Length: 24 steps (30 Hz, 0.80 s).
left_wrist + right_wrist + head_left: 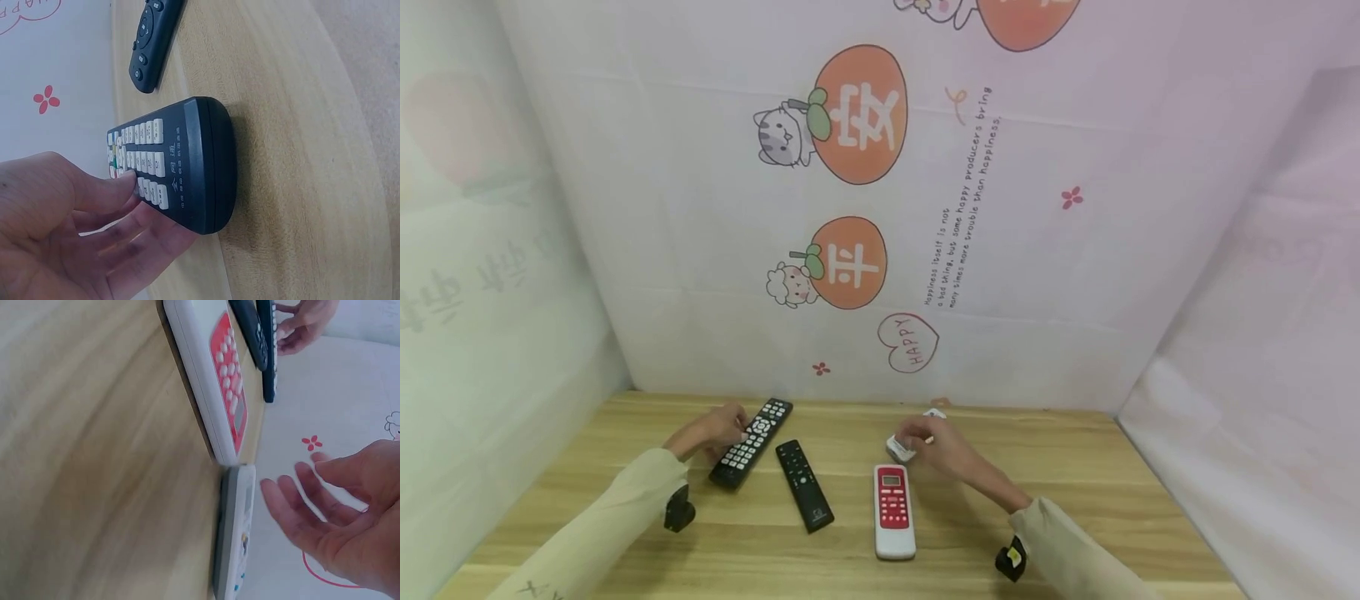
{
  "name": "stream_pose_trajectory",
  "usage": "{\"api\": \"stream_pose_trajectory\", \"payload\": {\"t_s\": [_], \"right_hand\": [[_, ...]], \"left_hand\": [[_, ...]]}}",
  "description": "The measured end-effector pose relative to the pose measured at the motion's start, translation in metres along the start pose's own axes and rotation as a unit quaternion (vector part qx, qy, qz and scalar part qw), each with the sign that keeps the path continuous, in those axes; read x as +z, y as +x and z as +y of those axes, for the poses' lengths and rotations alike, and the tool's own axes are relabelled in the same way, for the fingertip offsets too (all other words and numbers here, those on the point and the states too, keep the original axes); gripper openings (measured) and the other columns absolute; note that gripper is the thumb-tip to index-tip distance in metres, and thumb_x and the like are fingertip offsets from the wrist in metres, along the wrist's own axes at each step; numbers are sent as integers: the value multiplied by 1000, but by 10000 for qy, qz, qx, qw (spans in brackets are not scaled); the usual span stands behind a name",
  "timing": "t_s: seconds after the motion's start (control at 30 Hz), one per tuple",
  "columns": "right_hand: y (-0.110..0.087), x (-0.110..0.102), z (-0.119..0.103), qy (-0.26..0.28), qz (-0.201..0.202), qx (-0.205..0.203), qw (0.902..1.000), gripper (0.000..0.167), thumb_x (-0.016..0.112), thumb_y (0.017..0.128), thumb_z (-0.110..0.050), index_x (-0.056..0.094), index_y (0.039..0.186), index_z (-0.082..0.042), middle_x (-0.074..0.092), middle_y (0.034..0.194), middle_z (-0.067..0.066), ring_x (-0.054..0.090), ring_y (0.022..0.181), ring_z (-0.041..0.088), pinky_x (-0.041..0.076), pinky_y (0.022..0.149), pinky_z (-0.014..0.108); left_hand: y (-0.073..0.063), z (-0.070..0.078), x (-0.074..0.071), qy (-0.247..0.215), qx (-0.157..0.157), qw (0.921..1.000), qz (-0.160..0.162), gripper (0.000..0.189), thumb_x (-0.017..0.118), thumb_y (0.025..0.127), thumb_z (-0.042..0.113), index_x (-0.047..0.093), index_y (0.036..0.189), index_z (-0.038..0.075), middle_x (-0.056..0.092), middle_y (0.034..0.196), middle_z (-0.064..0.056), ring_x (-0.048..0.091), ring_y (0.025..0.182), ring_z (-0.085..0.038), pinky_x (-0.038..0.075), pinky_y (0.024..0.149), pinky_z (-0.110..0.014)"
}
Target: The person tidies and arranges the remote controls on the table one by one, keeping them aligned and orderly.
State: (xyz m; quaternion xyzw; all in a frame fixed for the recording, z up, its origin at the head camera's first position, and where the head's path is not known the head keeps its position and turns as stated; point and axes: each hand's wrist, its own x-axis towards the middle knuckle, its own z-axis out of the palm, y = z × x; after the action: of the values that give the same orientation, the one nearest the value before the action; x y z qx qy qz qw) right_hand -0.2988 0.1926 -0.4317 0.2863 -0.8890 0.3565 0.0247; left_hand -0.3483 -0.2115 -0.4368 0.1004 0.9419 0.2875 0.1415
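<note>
My left hand (721, 428) grips a wide black remote control (739, 467) with rows of white buttons, at the table's left. In the left wrist view the thumb (103, 190) lies on its buttons while the other fingers are at its side and underneath. My right hand (943, 450) hovers over a white remote control (232, 544), fingers loosely bent and apart from it in the right wrist view. The head view shows that remote partly hidden by the hand. In front of it lies a white remote control with a red face (893, 510).
Between the left remote and the red-faced one lies a slim black remote control (805, 487). The wooden table (760, 558) ends at a white printed cloth backdrop (1037, 333), with cloth walls on both sides. A black wrist camera (679, 508) is strapped at the left sleeve.
</note>
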Motion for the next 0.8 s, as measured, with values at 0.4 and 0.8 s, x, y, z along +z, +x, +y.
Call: {"api": "stream_pose_trajectory", "payload": {"t_s": [0.4,0.8], "right_hand": [[15,-14,16,-274,-206,-496,9982,18,66,96,5,71,113,3,74,113,22,69,107,39,61,94,54],[26,-16,38,-1083,-708,-667,9893,28,76,92,-7,73,120,-1,74,120,15,67,113,37,43,108,66]], "left_hand": [[-1,-1,2,-494,-252,9985,-30,30,61,97,-2,52,123,-14,59,118,-31,63,104,-42,66,71,-51],[-1,1,2,-443,-357,9984,26,32,60,97,-1,53,126,-15,60,120,-31,64,105,-42,66,73,-50]]}}
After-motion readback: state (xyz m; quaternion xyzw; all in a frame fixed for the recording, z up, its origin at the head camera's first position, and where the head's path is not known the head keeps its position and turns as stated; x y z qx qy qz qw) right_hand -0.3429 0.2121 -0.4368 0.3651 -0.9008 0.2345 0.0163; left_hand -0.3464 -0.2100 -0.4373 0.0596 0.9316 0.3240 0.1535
